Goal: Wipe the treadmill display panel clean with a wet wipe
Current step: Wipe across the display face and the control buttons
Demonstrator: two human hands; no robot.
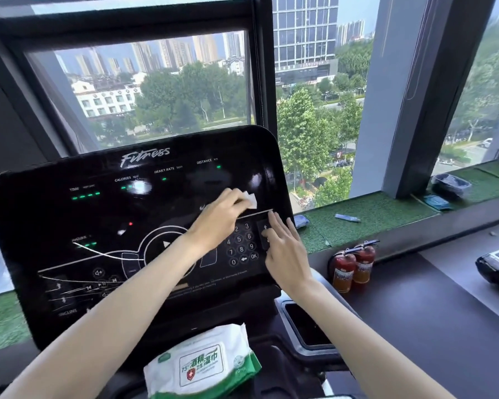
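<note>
The display panel (98,214) stood wide in front of you, its long axis running left to right, its glossy black face tilted back toward the window (156,90) and turned up at you. Your left hand (219,217) reached across it with the fingers curled round the wet wipe (249,198), pressing it on the upper right part of the panel, just above the white line over the keypad (241,246). A white corner of the wipe stuck out past your fingertips toward the right.

Your right hand (283,249) lay with the fingers straight and spread on the panel's right edge, touching the arrow keys beside the keypad and holding nothing.

Below the panel, a white and green pack of wipes (202,367) rested on the console, with a dark cup tray (306,326) to its right. Two red fire extinguishers (353,269) stood on the dark surface (415,298) at the right, under a sill of green turf (369,214) that carried a blue tube (346,217). Trees and tall buildings showed through the glass.
</note>
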